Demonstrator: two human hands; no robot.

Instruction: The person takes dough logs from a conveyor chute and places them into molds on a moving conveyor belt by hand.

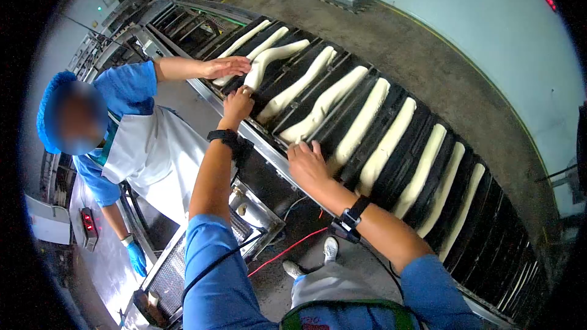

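Note:
Long pale strips of what looks like dough lie crosswise in dark slots of a conveyor. My left hand (238,105) is at the conveyor's near edge, fingers curled at the lower end of a bent dough strip (264,61). Further right, my right hand (309,168) rests at the same edge with fingers somewhat apart, touching or close to the lower end of another dough strip (324,107). Its palm side is hidden. A co-worker's bare hand (229,68) reaches in with fingers extended beside the bent strip.
The conveyor (489,232) curves from upper left to lower right, carrying several more strips. The co-worker (131,110), in a white apron, stands at left beside a metal table (98,269). A red cable (287,250) runs below the conveyor near my shoes.

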